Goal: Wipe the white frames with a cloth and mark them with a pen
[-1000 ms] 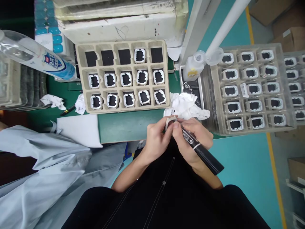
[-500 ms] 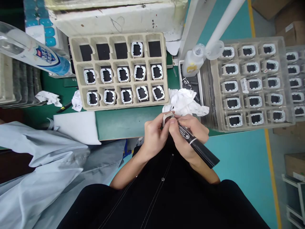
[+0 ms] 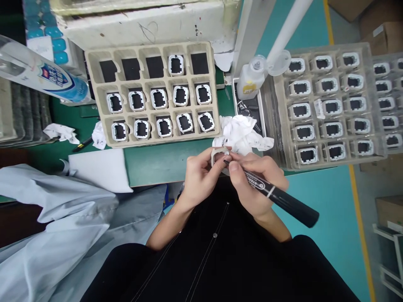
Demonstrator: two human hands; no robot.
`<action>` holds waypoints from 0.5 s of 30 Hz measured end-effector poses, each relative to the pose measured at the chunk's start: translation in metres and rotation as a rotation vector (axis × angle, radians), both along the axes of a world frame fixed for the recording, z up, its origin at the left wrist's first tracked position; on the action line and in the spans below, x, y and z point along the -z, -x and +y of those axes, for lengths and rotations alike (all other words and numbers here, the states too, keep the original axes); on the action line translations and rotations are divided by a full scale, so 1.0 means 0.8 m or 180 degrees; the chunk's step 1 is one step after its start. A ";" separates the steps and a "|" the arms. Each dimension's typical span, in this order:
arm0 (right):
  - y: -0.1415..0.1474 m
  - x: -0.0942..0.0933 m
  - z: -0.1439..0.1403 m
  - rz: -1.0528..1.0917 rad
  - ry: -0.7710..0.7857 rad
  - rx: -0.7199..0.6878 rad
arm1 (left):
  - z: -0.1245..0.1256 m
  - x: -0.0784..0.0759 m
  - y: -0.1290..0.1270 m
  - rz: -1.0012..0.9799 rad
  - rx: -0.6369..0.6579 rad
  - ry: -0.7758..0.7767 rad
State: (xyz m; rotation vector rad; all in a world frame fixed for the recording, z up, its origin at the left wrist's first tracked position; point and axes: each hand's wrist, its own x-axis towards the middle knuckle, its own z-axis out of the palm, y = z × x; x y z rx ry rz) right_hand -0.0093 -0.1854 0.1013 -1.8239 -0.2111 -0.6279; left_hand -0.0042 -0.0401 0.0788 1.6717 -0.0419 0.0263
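Note:
Between thumb and fingers, my left hand [image 3: 201,174] holds a small white frame part [image 3: 214,156] at the table's front edge. My right hand [image 3: 256,178] grips a black marker pen [image 3: 277,197], its tip at the near side of the frame part; whether it touches cannot be made out. Just beyond my hands lies crumpled white paper [image 3: 237,132]. Behind is a beige pulp tray [image 3: 151,115] with similar white frames in many of its compartments. To the right, a clear-covered tray stack [image 3: 315,121] carries more such frames.
A translucent bottle with its lid flipped open [image 3: 251,79] stands beside a grey post [image 3: 252,33]. At left are a large plastic bottle [image 3: 47,71], a white foam sheet [image 3: 99,170], a black-and-yellow pen [image 3: 83,143] and a grey-blue sleeve [image 3: 56,197] of someone nearby.
My right hand has shifted slightly right, and the marker has swung to a flatter angle, so its tip now shows. My left hand has barely moved, still holding the frame part. The view shifted a little.

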 end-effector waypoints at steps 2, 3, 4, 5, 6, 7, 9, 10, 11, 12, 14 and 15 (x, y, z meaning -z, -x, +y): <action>0.003 -0.008 0.000 -0.0094 -0.0040 0.0021 | 0.000 -0.003 0.002 0.0077 0.0090 0.0177; 0.005 -0.012 0.000 -0.0153 -0.0039 0.0016 | 0.000 -0.004 0.004 0.0092 0.0145 0.0284; 0.006 -0.016 0.000 -0.0197 -0.0022 0.0008 | 0.000 -0.006 0.005 0.0101 0.0201 0.0387; 0.007 -0.020 -0.001 -0.0216 0.0015 0.0003 | 0.001 -0.007 0.006 0.0110 0.0242 0.0471; 0.009 -0.023 -0.002 -0.0227 0.0064 -0.0003 | 0.001 -0.008 0.008 0.0129 0.0270 0.0532; 0.010 -0.027 -0.003 -0.0233 0.0120 -0.0015 | 0.001 -0.010 0.009 0.0162 0.0280 0.0573; 0.012 -0.031 -0.004 -0.0270 0.0221 -0.0097 | 0.001 -0.014 0.010 0.0257 0.0259 0.0628; 0.013 -0.033 -0.004 -0.0281 0.0245 -0.0129 | 0.000 -0.017 0.010 0.0313 0.0239 0.0662; 0.014 -0.033 -0.004 -0.0288 0.0249 -0.0170 | -0.001 -0.019 0.011 0.0366 0.0207 0.0702; 0.015 -0.033 -0.003 -0.0277 0.0223 -0.0210 | -0.001 -0.023 0.011 0.0419 0.0172 0.0742; 0.017 -0.029 -0.002 -0.0232 0.0093 -0.0228 | -0.003 -0.029 0.013 0.0492 0.0083 0.0802; 0.017 -0.026 -0.001 -0.0210 -0.0001 -0.0235 | -0.004 -0.032 0.014 0.0518 0.0041 0.0806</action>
